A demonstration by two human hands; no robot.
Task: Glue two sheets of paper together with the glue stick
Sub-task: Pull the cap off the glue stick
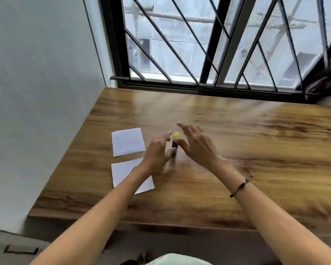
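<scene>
Head view: we note an upright glue stick (175, 143), blue barrel, yellow cap, on the glossy wood-grain table (256, 146), between the left hand (158, 152) and right hand (196, 145), both released. Two white square sheets (128, 141) lie left.

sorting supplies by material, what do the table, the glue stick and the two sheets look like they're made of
Table: wood or wood-look laminate, by its brown grain; slightly glossy, reflecting window light.
Glue stick: probably plastic, with a smooth blue body and yellow cap.
Far sheet and near sheet: thin matte white paper, lying flat.
</scene>
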